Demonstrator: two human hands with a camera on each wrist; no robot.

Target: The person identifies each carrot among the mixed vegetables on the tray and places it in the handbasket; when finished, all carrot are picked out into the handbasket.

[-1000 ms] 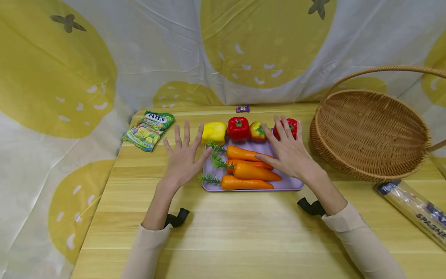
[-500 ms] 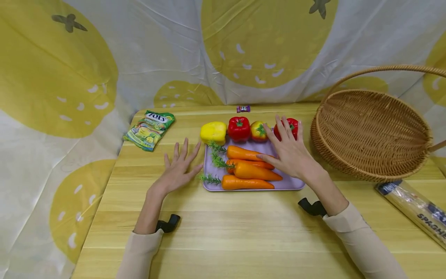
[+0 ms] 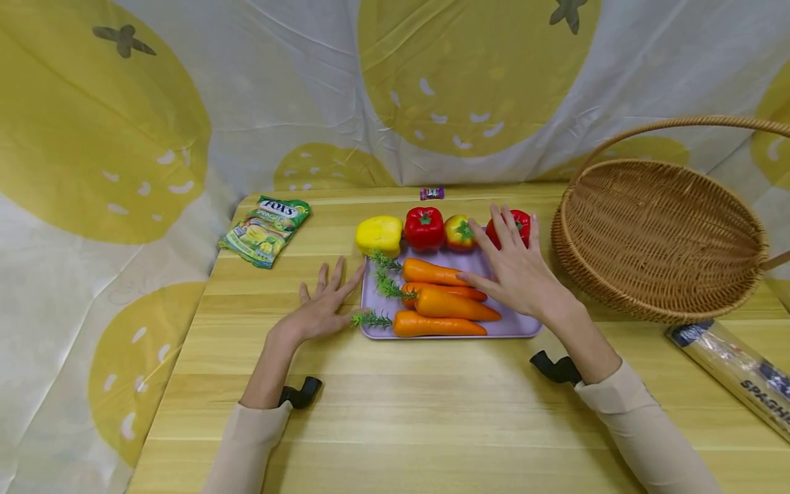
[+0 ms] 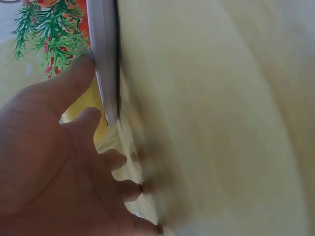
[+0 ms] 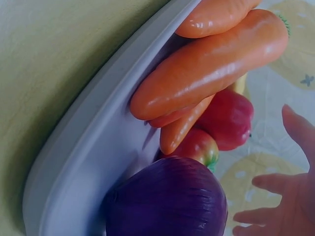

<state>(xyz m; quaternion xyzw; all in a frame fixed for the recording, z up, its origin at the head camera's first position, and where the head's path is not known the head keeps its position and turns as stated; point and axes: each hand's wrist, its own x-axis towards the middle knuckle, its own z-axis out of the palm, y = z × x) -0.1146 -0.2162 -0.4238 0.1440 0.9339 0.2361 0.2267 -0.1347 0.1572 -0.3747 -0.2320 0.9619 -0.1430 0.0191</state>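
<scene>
Fingers [image 3: 483, 238] spread apart, the left hand [image 3: 317, 314] is beside and the right hand [image 3: 523, 278] above the rectangular lilac tray [image 3: 517, 324], whose raised rim [image 5: 113, 81] likely keeps the tapered orange carrots [image 3: 457, 304] inside from rolling out.

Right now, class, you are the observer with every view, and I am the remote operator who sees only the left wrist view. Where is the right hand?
Observer: In the head view, the right hand is over the right part of the tray, its fingers spread.
Operator: What sits in the tray near that hand?
Observer: The right wrist view shows a round purple vegetable, probably an onion, near its fingers.
Operator: And beyond the tray, on the right side?
Observer: A wicker basket with a tall handle.
</scene>
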